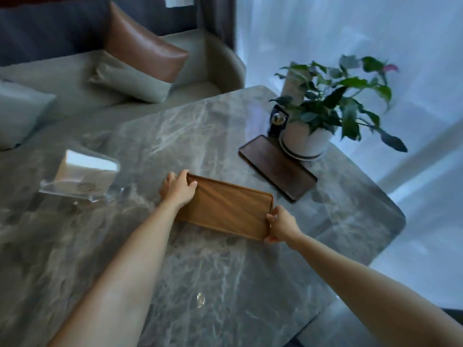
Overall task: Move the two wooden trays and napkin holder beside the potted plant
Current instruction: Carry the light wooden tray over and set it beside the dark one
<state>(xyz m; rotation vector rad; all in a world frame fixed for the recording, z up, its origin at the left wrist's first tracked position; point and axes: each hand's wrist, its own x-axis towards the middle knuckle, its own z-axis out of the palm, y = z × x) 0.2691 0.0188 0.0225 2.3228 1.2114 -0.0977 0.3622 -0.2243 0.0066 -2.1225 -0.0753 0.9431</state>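
A light brown wooden tray lies flat in the middle of the grey marble table. My left hand grips its far left end and my right hand grips its near right end. A dark wooden tray lies just beyond it, right beside the potted plant in its white pot at the table's far right corner. The clear acrylic napkin holder, filled with white napkins, stands at the left of the table, well apart from both trays.
A small black object with a metal ball stands behind the dark tray against the pot. A bench with brown-and-grey cushions runs along the table's far side. The table's rounded edge is at the right, with white curtains beyond.
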